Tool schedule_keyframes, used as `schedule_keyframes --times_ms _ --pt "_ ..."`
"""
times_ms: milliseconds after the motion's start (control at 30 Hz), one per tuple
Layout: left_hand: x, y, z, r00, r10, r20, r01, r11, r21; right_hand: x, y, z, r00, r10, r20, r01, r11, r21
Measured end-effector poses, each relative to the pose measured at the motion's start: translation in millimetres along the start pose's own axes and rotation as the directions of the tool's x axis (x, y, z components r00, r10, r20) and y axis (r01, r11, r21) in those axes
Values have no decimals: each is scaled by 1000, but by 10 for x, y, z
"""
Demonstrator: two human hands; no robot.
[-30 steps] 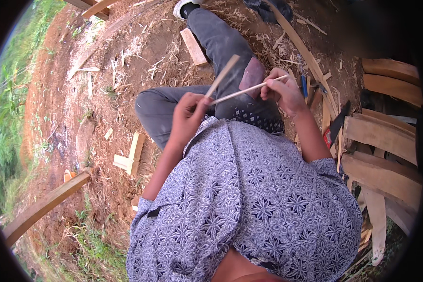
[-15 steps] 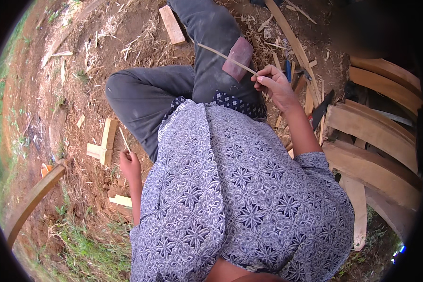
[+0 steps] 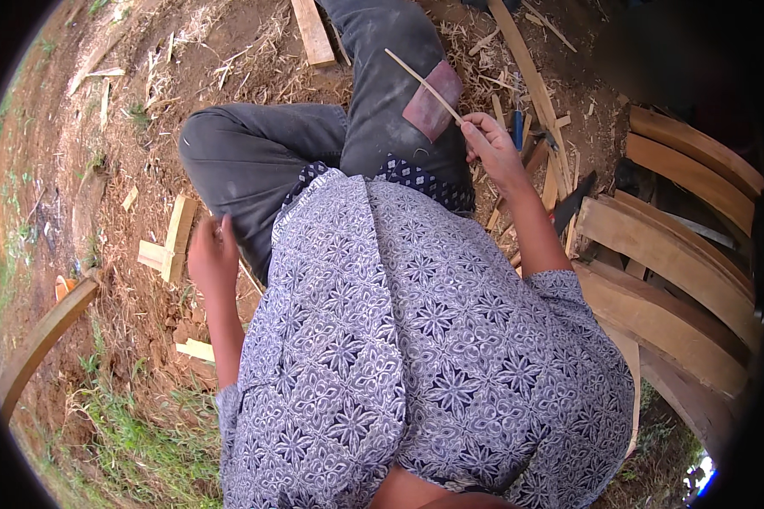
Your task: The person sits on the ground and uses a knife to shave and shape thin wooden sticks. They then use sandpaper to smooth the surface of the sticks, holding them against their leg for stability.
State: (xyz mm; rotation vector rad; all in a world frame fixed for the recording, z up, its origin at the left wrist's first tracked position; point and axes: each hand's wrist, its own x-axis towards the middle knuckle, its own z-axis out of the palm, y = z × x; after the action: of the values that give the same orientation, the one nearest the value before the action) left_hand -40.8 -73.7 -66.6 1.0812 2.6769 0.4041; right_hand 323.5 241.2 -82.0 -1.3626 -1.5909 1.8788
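Observation:
My right hand (image 3: 494,151) pinches one end of a thin wooden stick (image 3: 420,82). The stick slants up and left across a reddish patch (image 3: 433,102) on the knee of my dark trousers. At the left, beside my bent leg, is my left hand (image 3: 214,254), somewhat blurred, fingers apart and no stick visible in it. Another thin light stick (image 3: 251,278) shows partly between that forearm and my thigh. Nearest to the left hand, two joined wood pieces (image 3: 176,239) form a cross shape on the soil.
Curved wooden planks (image 3: 666,246) are stacked at the right. Near my right forearm are a dark blade (image 3: 575,202), a blue-handled tool (image 3: 518,127) and a long wood strip (image 3: 530,76). A curved beam (image 3: 47,343) stands lower left. Shavings litter the soil.
My left hand has moved up and left, away from the thin stick it held. The stick in my right hand has tilted more steeply, with its far tip higher.

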Motion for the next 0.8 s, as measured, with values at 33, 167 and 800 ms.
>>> schedule_keyframes --times_ms 33,167,800 --pt "221 331 -44 981 182 -68 -188 977 -97 20 10 4 1000 -11 5 11 1000 -16" --pt "755 1591 -36 644 757 -108 -757 612 -228 2 -64 36 1000 -15 -2 15 998 -57" --pt "819 2215 766 264 964 8 -963 264 -53 -4 -223 24 999 18 -33 -25 971 -239"
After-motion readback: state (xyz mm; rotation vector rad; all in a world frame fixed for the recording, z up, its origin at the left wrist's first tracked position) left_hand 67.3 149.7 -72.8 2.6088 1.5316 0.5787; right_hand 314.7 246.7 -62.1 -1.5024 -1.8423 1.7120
